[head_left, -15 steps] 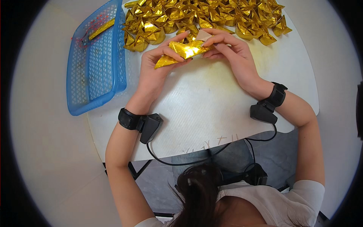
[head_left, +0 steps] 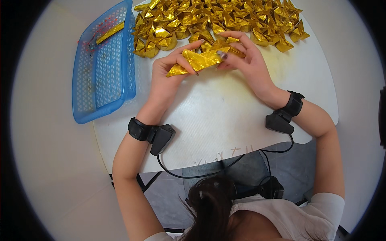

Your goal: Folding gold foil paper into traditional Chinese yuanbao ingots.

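Note:
A partly folded piece of gold foil paper point(head_left: 199, 61) is held above the table, just in front of a pile of folded gold paper ingots point(head_left: 241, 18). My left hand point(head_left: 165, 72) is closed round its left end, the pointed tip showing below the fingers. At the other end, my right hand point(head_left: 254, 66) grips the paper, with the thumb on the near face and the fingers behind the far edge. The right fingertips are partly hidden and a little blurred.
A blue perforated plastic basket point(head_left: 129, 68) stands at the left, tilted, with a gold foil strip point(head_left: 110, 33) and small red bits inside. Beneath my hands is a white table point(head_left: 217, 116). A black cable point(head_left: 193, 176) links the black wrist devices below the table's front edge.
A pale flap at the paper's right end is no longer visible; gold shows there now. My right thumb has shifted left along the paper, and the left end has dipped slightly.

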`<state>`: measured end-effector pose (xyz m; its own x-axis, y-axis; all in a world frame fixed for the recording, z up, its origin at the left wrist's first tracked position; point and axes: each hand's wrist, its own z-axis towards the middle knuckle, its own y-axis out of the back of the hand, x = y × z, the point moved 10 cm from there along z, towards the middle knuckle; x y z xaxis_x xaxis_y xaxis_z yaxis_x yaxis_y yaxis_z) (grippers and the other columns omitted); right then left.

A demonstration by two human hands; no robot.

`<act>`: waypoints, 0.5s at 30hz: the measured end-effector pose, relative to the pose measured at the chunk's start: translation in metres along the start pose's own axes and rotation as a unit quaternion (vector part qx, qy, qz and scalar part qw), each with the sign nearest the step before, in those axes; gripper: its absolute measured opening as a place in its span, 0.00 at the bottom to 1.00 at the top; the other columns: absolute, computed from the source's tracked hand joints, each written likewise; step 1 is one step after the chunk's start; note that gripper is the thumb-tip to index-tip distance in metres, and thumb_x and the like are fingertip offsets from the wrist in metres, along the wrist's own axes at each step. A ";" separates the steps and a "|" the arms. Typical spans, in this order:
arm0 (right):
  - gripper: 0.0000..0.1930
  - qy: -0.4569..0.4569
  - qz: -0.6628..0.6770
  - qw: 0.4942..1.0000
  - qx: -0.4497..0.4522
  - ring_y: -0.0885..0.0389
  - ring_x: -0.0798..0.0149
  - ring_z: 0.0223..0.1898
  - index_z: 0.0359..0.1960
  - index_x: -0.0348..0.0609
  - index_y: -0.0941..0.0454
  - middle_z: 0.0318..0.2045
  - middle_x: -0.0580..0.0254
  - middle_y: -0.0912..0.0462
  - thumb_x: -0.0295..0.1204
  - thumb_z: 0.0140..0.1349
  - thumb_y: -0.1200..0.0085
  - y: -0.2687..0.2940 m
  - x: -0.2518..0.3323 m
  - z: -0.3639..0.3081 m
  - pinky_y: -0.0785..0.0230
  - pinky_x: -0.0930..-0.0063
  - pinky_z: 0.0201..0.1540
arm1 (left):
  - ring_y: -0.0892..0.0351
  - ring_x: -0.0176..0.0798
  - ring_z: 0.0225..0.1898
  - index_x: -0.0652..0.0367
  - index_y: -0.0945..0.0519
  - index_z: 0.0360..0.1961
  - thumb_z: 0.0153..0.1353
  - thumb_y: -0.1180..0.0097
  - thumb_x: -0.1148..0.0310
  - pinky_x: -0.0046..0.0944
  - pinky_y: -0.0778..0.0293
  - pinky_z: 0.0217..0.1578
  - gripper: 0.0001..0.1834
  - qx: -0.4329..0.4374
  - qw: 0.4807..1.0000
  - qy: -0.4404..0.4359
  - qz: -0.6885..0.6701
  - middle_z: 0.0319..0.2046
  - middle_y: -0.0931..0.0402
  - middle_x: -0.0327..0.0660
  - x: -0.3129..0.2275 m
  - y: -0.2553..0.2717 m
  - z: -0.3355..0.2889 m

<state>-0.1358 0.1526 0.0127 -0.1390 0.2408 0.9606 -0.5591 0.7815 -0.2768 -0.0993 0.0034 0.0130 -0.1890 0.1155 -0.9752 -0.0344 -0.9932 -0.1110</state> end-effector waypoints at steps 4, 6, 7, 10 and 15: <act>0.21 0.106 -0.150 0.983 -0.024 0.21 0.69 0.42 0.51 0.43 0.32 0.47 0.60 0.26 0.28 0.56 0.40 0.005 0.009 0.002 0.28 0.79 0.42 | 0.27 0.41 0.54 0.60 0.20 0.17 0.41 0.45 0.89 0.35 0.34 0.55 0.11 0.022 1.000 -0.020 0.009 0.54 0.25 0.48 -0.004 -0.004 0.000; 0.22 0.115 -0.172 0.978 -0.027 0.22 0.71 0.42 0.50 0.43 0.31 0.46 0.61 0.25 0.27 0.54 0.38 0.004 0.012 0.002 0.28 0.80 0.40 | 0.27 0.41 0.54 0.60 0.20 0.18 0.41 0.44 0.89 0.35 0.34 0.55 0.11 0.032 0.999 -0.024 0.015 0.53 0.25 0.48 -0.006 -0.006 0.000; 0.20 0.107 -0.162 0.980 -0.028 0.22 0.73 0.42 0.49 0.43 0.30 0.45 0.62 0.25 0.26 0.54 0.38 0.004 0.012 0.002 0.28 0.82 0.39 | 0.27 0.42 0.54 0.60 0.20 0.18 0.42 0.44 0.89 0.35 0.34 0.55 0.11 0.035 0.999 -0.027 0.019 0.53 0.25 0.48 -0.007 -0.006 -0.001; 0.19 0.087 -0.147 0.985 -0.036 0.24 0.76 0.41 0.48 0.43 0.29 0.44 0.65 0.24 0.25 0.54 0.38 0.007 0.010 0.001 0.29 0.84 0.36 | 0.28 0.42 0.55 0.60 0.19 0.21 0.43 0.45 0.88 0.36 0.33 0.55 0.11 0.042 0.999 -0.018 0.022 0.53 0.25 0.48 -0.007 -0.008 -0.001; 0.19 0.107 -0.145 0.982 -0.057 0.26 0.81 0.36 0.47 0.42 0.27 0.42 0.67 0.23 0.24 0.53 0.38 0.013 0.012 0.001 0.30 0.87 0.33 | 0.34 0.48 0.61 0.60 0.21 0.36 0.49 0.51 0.87 0.48 0.34 0.61 0.15 0.068 0.994 0.051 -0.066 0.62 0.39 0.54 -0.002 -0.021 -0.003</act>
<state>-0.1460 0.1651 0.0210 0.1952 0.1041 0.9752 -0.4526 0.8917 -0.0045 -0.0949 0.0242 0.0164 -0.0732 0.2356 -0.9691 -0.1855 -0.9580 -0.2189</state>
